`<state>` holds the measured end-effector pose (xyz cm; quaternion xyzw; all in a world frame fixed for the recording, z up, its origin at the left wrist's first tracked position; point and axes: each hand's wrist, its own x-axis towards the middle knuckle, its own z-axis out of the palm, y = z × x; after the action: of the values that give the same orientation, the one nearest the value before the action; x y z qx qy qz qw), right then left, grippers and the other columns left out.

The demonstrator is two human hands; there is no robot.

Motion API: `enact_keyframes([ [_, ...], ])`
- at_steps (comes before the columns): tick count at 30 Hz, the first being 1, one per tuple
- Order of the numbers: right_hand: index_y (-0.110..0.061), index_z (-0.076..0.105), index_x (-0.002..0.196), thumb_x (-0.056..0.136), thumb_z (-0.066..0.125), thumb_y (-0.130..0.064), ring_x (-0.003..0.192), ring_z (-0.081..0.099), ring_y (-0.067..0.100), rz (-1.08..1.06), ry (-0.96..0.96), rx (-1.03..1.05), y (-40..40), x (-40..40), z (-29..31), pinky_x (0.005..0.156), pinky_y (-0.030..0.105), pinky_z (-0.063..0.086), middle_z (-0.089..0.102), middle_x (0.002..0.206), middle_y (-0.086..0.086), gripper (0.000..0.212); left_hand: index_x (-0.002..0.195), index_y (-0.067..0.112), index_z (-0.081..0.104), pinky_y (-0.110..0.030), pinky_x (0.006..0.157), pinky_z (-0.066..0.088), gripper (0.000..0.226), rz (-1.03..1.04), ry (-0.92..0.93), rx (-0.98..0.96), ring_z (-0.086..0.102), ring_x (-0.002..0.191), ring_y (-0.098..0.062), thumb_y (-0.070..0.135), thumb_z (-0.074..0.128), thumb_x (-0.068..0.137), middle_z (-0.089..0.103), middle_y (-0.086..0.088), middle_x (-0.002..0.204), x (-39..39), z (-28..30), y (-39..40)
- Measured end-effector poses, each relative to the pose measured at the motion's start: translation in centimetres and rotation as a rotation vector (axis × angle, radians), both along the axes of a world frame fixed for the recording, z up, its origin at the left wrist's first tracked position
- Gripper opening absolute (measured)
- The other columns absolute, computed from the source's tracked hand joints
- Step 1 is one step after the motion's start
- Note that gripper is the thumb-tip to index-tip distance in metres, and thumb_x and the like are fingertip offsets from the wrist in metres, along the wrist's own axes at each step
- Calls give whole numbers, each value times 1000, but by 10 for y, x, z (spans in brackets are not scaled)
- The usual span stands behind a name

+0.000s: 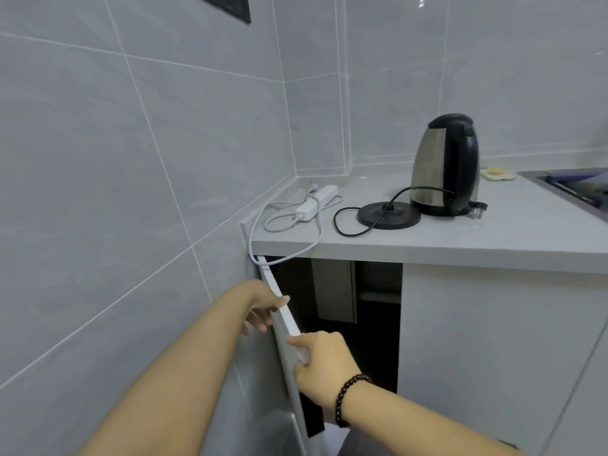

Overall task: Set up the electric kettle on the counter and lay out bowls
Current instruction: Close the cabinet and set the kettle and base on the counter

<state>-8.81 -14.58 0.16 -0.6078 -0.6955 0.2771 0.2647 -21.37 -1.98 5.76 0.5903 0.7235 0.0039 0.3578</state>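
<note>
Below the counter [427, 245], head view, item by item.

Cabinet door [286, 327]: white, swung open toward the camera on the left side, dark cabinet interior behind it. Left hand [263, 306]: fingers curled round the door's edge from the outer face, thumb over the top of the edge, gripping it. Right hand [320, 360]: lower on the same edge, fingers and thumb clamped on it from the inner side; a bracelet of dark beads [347, 398] circles the wrist.

Counter, grey, set in a corner of pale tiled wall [131, 159]. Electric kettle [444, 166]: steel body, black lid and handle, upright, standing on the counter just beside its black round base [389, 214], not seated on it. Black cord [365, 222]: runs from the base in a loop across the counter and back toward the kettle; its plug [477, 207] lies by the kettle's right side. White power strip [317, 200]: lies near the corner, left of the base, its white cable [283, 255] coiled beside it and hanging over the counter's front edge. Small pale dish with something yellow [496, 172]: behind the kettle to the right. Sink [575, 189]: only its corner shows at the right edge. No bowls in view.
</note>
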Motion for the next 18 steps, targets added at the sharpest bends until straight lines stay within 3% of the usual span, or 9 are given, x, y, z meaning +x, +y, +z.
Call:
enact_keyframes([
  [2, -26, 57, 132, 87, 49, -7, 106, 63, 22, -58, 1, 2, 6, 21, -1, 89, 21, 51, 58, 130, 5, 50, 116, 10, 59, -42, 86, 52, 53, 10, -32, -1, 66, 88, -19, 56, 52, 90, 68, -5, 109, 12, -4, 1],
  [4, -28, 57, 131, 88, 48, -4, 104, 64, 21, -111, -16, -6, 14, 40, -2, 89, 21, 52, 57, 131, 5, 50, 128, 7, 51, -37, 71, 51, 60, 51, -46, 78, 63, 99, -21, 54, 53, 90, 61, -8, 125, 30, -8, 3],
  [5, -30, 56, 132, 89, 48, -3, 103, 63, 19, -133, -29, -8, 19, 50, -2, 90, 23, 52, 57, 132, 4, 51, 131, 5, 48, -38, 72, 51, 62, 72, -54, 139, 60, 106, -23, 52, 55, 90, 58, -11, 130, 39, -13, 5],
  [7, -32, 48, 138, 90, 48, -2, 95, 64, 18, -183, -53, -4, 27, 72, -2, 85, 25, 54, 60, 126, 3, 56, 133, 4, 48, -38, 93, 49, 67, 108, -120, 246, 55, 118, -28, 50, 60, 87, 55, -13, 134, 59, -25, 15],
  [9, -35, 35, 145, 91, 49, -3, 87, 63, 17, -214, -70, 0, 35, 90, 0, 81, 24, 55, 63, 119, 4, 65, 137, 9, 45, -39, 98, 47, 76, 185, -189, 294, 55, 116, -30, 56, 61, 81, 55, -13, 131, 70, -39, 26],
  [11, -35, 25, 149, 92, 52, -4, 85, 61, 15, -224, -91, -24, 44, 104, 4, 81, 23, 54, 60, 122, 5, 70, 150, 17, 22, -44, 100, 45, 86, 238, -227, 318, 50, 121, -34, 56, 58, 82, 46, -16, 139, 82, -48, 30],
  [14, -30, 18, 151, 94, 53, -9, 87, 61, 18, -234, -181, -40, 56, 119, 11, 81, 28, 55, 56, 130, 8, 70, 152, 34, -5, -57, 111, 26, 70, 179, -132, 365, 17, 141, -41, 46, 37, 98, 14, -20, 155, 102, -50, 26],
  [16, -27, 12, 152, 93, 54, -14, 98, 62, 23, -253, -281, -23, 63, 126, 14, 81, 33, 55, 57, 128, 8, 73, 152, 36, -4, -63, 113, 9, 56, 81, -46, 419, -8, 146, -37, 31, 23, 103, -8, -18, 159, 116, -53, 23],
  [18, -20, 14, 151, 91, 58, -19, 109, 56, 25, -267, -352, 10, 68, 132, 16, 80, 32, 52, 53, 127, 7, 75, 153, 31, -1, -64, 113, 3, 64, -15, 23, 515, -16, 147, -32, 11, 28, 100, -18, -16, 159, 125, -57, 23],
])
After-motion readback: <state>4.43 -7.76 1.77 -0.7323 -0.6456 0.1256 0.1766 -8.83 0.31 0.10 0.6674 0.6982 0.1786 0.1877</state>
